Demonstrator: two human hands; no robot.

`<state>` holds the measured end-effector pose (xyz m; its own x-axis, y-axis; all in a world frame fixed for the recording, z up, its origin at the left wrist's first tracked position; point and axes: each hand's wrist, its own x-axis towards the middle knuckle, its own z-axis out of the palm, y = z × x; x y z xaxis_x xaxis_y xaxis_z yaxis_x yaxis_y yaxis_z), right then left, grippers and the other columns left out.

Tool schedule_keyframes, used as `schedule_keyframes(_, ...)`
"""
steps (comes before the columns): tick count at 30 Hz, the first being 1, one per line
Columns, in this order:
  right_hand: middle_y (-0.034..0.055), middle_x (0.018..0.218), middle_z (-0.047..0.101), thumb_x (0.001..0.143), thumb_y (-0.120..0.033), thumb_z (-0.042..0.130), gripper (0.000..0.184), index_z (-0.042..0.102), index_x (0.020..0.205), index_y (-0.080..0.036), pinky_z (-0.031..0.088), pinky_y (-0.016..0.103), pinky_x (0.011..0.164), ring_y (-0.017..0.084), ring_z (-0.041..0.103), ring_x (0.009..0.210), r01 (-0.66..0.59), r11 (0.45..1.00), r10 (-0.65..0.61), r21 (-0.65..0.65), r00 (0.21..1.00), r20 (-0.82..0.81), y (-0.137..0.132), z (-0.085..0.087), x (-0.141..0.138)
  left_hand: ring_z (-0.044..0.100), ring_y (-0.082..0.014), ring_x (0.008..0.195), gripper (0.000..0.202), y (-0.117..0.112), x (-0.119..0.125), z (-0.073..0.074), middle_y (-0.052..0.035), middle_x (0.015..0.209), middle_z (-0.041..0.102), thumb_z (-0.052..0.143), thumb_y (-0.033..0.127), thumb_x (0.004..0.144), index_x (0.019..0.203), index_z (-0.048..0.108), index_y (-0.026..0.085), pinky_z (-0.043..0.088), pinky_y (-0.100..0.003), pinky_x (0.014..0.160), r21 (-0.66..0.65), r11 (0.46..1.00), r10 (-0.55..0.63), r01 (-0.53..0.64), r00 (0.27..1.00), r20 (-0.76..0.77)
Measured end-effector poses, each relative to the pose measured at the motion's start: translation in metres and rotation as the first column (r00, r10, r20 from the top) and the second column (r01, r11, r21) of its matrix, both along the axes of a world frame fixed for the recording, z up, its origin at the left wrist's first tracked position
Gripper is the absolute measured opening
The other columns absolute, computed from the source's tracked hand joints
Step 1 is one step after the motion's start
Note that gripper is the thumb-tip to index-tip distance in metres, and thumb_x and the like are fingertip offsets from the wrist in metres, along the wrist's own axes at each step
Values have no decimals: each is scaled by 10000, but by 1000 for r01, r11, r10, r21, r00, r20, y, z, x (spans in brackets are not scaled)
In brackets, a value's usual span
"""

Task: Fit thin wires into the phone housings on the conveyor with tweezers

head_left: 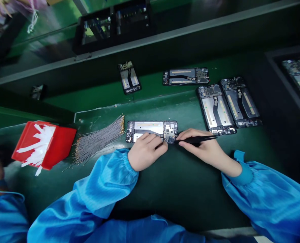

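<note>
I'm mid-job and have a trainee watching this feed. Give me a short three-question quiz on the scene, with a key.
1. True or false: the bundle of thin grey cables lies between the red bin and the opened phone partly covered by the left hand.
2. What does the right hand hold?
A) a screwdriver
B) black tweezers
C) a roll of tape
3. How many phones lie long edge to long edge just beyond the right hand?

Key: 1. True. 2. B. 3. Two.
</note>
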<state>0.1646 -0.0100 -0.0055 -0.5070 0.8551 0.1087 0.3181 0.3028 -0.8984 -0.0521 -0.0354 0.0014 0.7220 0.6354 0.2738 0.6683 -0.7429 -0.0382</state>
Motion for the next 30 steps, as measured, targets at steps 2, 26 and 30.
schedule_keyframes(2,35,863,636,779,-195,561,55,574,827,-215,494,335,751,165,597,830,-44,997,44,60,999,1,-1,2,0,464,-130,671,129,0,0,0,-9,706,554,433,146,864,871,559,172,360,-266,618,-4,1000,-1,1,1000,-1)
schedule_keyframes(26,108,1164,436,734,-218,537,532,373,1241,-233,454,434,836,270,428,1078,-376,898,236,231,851,469,38,12,-17,496,-139,719,204,11,8,-2,-44,788,504,386,127,821,876,581,153,454,-255,658,-384,916,239,-118,929,283)
schedule_keyframes(30,113,1142,434,736,-187,512,491,385,1209,-214,450,420,835,268,423,1065,-378,896,233,231,845,481,36,13,-17,492,-131,704,245,11,5,-2,-38,770,494,385,108,808,931,593,150,450,-249,645,-399,912,236,-91,914,329)
